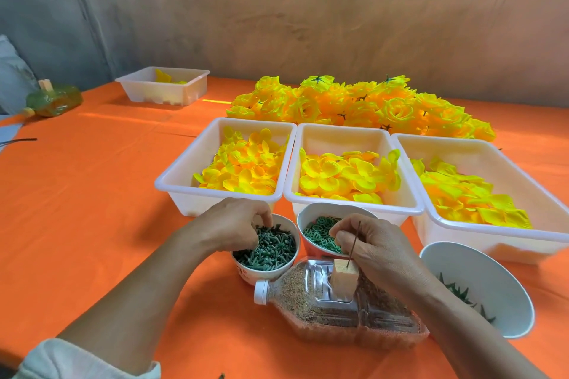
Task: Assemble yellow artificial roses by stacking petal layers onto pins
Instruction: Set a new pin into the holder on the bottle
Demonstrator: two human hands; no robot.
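A thin pin (354, 243) stands in a wooden block (345, 277) set into a sand-filled bottle (338, 308) lying on its side. My left hand (234, 226) reaches into a cup of dark green stem tubes (271, 251), fingertips curled among them. My right hand (372, 248) hovers over a cup of green ring discs (320, 235), fingers pinched at the discs behind the pin. Three white bins hold yellow petal layers: left (243, 169), middle (348, 175), right (474, 197).
A heap of finished yellow roses (363, 104) lies behind the bins. A tilted cup of green calyx pieces (474, 289) sits at the right. A further white bin (163, 84) and a green bottle (54, 100) stand far left on the orange tablecloth (92, 194).
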